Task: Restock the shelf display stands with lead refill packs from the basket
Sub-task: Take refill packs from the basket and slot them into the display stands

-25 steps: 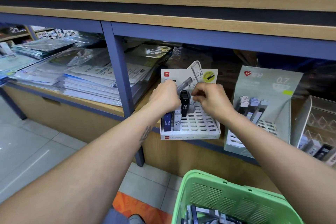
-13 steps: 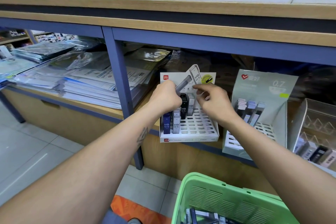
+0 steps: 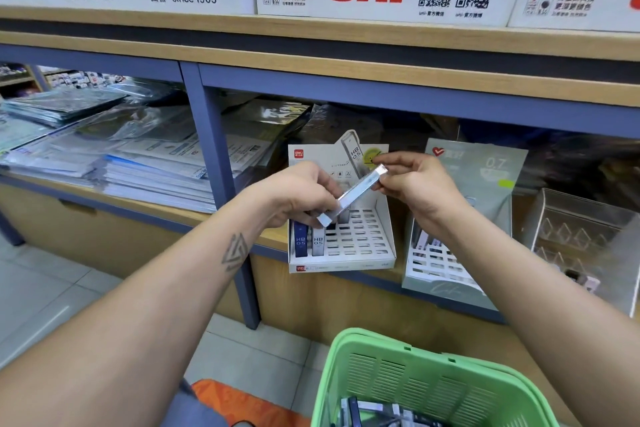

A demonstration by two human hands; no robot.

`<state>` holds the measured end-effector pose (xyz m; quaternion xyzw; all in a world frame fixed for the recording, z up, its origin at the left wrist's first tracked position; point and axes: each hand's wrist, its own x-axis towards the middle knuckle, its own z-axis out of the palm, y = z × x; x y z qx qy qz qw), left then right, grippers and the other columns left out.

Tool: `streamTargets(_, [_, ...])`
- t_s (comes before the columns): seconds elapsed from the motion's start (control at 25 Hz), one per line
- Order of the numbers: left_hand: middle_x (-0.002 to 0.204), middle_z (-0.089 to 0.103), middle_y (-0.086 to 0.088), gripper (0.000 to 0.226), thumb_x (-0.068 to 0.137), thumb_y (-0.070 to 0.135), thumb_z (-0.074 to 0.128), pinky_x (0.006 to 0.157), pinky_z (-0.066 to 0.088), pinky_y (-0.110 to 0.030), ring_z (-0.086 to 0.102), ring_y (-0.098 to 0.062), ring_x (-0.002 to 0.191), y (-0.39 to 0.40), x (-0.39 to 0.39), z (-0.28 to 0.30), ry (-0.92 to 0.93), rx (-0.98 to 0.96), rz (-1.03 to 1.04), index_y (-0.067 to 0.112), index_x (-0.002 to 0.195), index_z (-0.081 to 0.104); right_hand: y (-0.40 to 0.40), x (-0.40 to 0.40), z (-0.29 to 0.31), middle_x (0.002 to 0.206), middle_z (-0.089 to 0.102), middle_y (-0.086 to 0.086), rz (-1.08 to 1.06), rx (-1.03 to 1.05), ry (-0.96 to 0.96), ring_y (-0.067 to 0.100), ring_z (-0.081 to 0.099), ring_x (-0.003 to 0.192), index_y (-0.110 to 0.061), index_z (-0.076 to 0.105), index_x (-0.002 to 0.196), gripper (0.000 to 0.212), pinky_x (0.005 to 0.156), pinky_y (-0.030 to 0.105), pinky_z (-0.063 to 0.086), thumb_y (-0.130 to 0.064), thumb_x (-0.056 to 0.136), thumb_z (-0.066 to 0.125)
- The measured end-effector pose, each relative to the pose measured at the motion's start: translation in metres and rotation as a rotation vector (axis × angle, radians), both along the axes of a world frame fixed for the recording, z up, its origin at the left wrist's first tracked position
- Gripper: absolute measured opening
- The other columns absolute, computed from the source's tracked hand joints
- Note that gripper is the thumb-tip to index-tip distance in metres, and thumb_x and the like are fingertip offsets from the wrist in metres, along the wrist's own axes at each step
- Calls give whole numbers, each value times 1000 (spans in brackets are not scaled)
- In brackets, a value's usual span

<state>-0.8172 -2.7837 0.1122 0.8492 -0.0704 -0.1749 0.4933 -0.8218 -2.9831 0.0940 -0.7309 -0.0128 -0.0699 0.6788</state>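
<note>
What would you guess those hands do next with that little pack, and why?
Probably lower the pack into an empty slot of the white stand. Both the left hand and the right hand pinch its ends just above the stand, where only a few packs stand at the left and most slots look open.

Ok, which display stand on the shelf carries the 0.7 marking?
The grey-green stand on the right, behind the right hand. The white stand beside it, in front of the left hand, shows HB 0.5 packs instead.
</note>
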Motion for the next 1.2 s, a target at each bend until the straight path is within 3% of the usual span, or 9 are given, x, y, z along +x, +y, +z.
streamTargets(0.08, [93, 75, -17, 18, 87, -4, 70, 70, 63, -36, 73, -29, 89, 2, -2, 1, 14, -18, -10, 3, 103, 71, -3, -3, 3, 90, 75, 11, -17, 47, 3, 19, 74, 80, -7, 71, 106, 30, 78, 25, 60, 16, 91, 57])
streamTargets(0.24, [93, 72, -19, 14, 87, -6, 69, 64, 61, -33, 74, -26, 79, -7, -2, 3, -12, -120, 29, 1, 99, 69, -18, -15, 10, 91, 74, 16, -44, 65, -7, 21, 75, 81, -2, 69, 104, 23, 75, 24, 62, 13, 90, 60])
streamTargets(0.44, [82, 74, -20, 20, 83, -6, 75, 66, 62, -32, 73, -28, 74, -32, -1, 8, -139, -391, 130, -3, 99, 65, -66, -44, 17, 87, 76, 17, -52, -111, -18, 28, 74, 81, -3, 69, 100, 17, 75, 34, 59, 3, 85, 73])
streamTargets(0.6, [88, 75, -17, 30, 78, -1, 82, 71, 60, -30, 75, -28, 81, -66, -7, 9, -229, -500, 124, 3, 103, 66, -96, -65, 19, 85, 77, 5, -36, -330, -42, 20, 75, 83, -11, 73, 96, 19, 76, 27, 58, 0, 82, 78])
streamTargets(0.76, [88, 76, -15, 34, 71, 9, 89, 79, 62, -37, 75, -28, 84, -102, -12, 3, -340, -419, -5, 6, 99, 68, -106, -78, 11, 82, 76, -2, -26, -519, -93, 4, 70, 73, -17, 77, 97, 13, 69, 16, 54, -16, 84, 81])
streamTargets(0.84, [85, 76, -10, 32, 69, 10, 91, 78, 61, -33, 74, -20, 80, -119, -16, -1, -375, -369, -79, 7, 94, 69, -111, -79, 8, 82, 75, -8, -57, -598, -147, -3, 66, 72, -22, 77, 96, 14, 68, 12, 50, -18, 84, 82])
streamTargets(1.0, [92, 75, -11, 28, 76, -3, 82, 77, 59, -24, 73, -16, 82, -140, -16, -3, -376, -354, -113, 3, 99, 69, -123, -73, -6, 89, 72, -5, -95, -696, -135, 10, 69, 81, -26, 66, 115, 38, 78, 27, 57, -15, 82, 83])
streamTargets(1.12, [95, 72, -2, 15, 86, 0, 70, 82, 56, -23, 69, -13, 88, -143, -3, -9, -579, -84, -39, 8, 99, 72, -132, -71, -19, 96, 65, -5, -204, -762, -65, 11, 65, 81, -28, 49, 137, 63, 75, 26, 54, -12, 85, 80])
streamTargets(1.2, [101, 71, 3, 16, 90, 6, 66, 89, 54, -26, 65, -11, 95, -146, 5, -17, -693, 69, -48, 13, 102, 73, -136, -69, -23, 96, 62, -7, -236, -776, -64, 7, 63, 79, -30, 44, 140, 63, 68, 20, 49, -11, 89, 75])
